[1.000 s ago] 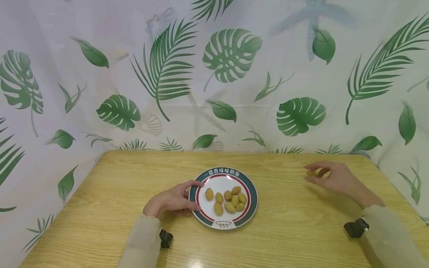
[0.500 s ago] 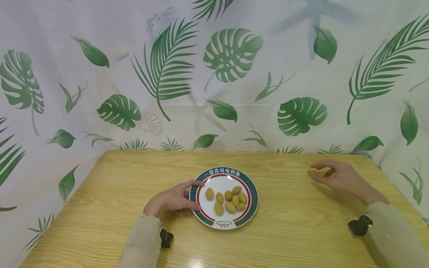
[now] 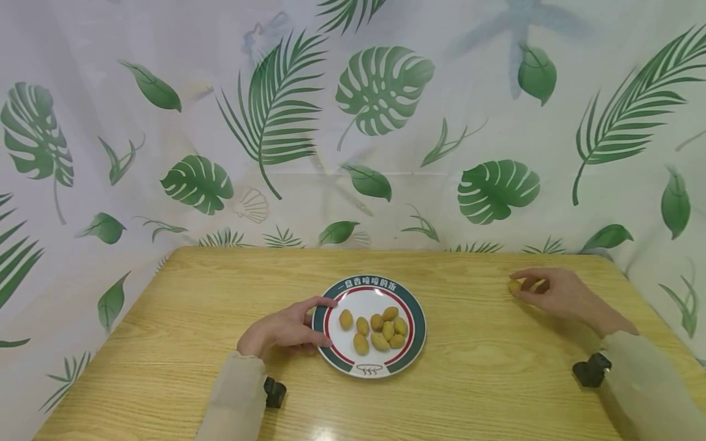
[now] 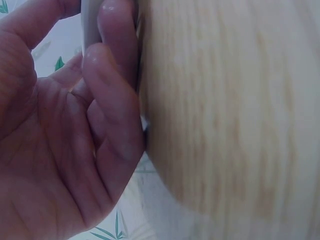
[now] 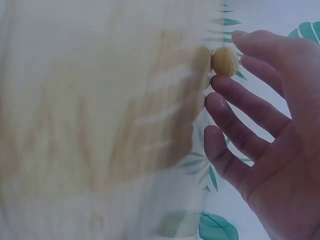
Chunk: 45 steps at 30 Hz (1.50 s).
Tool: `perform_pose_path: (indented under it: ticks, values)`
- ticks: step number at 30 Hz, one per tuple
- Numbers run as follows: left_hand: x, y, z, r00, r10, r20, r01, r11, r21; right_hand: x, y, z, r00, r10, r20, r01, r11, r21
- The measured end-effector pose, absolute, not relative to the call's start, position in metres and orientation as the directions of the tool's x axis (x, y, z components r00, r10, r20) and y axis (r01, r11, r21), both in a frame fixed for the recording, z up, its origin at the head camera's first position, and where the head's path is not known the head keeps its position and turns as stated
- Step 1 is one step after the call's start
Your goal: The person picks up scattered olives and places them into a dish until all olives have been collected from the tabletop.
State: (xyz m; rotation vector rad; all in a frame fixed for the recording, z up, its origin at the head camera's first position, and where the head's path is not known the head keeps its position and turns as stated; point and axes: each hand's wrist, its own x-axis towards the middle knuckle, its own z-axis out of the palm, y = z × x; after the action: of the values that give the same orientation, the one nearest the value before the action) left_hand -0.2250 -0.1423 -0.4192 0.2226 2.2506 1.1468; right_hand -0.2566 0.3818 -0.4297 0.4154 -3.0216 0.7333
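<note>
A round white plate (image 3: 353, 300) with a dark green rim and red ring lies on the table. Several small yellow oval fruits (image 3: 380, 341) sit on it, mostly toward its right side. My left hand (image 3: 284, 327) holds the plate's left edge, thumb over the rim and other fingers curled beneath; in the left wrist view those fingers (image 4: 115, 95) lie between plate and tabletop. Far to the right, my right hand (image 3: 557, 294) is around a single yellow oval fruit (image 5: 225, 61), which rests on the table. Its fingers are loosely bent, with a gap at one fingertip.
The light wooden table (image 3: 469, 380) reaches back to a white curtain (image 3: 419, 202) printed with green leaves. Black wrist cameras sit at both cuffs, the right one (image 3: 591, 370) low over the table.
My right hand has shifted slightly right and its fingers have loosened around the yellow fruit, which is now at the fingertips. The left hand and plate stay put.
</note>
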Motion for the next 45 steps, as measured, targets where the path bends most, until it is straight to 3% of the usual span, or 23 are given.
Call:
perform_pose_path:
  ticks: [45]
  values:
    - [-0.225,-0.142,-0.419,-0.810,0.406,-0.423,-0.105,0.610,0.786,-0.254,0.358,-0.422,-0.947,-0.309,0.093,-0.318,0.845,-0.430]
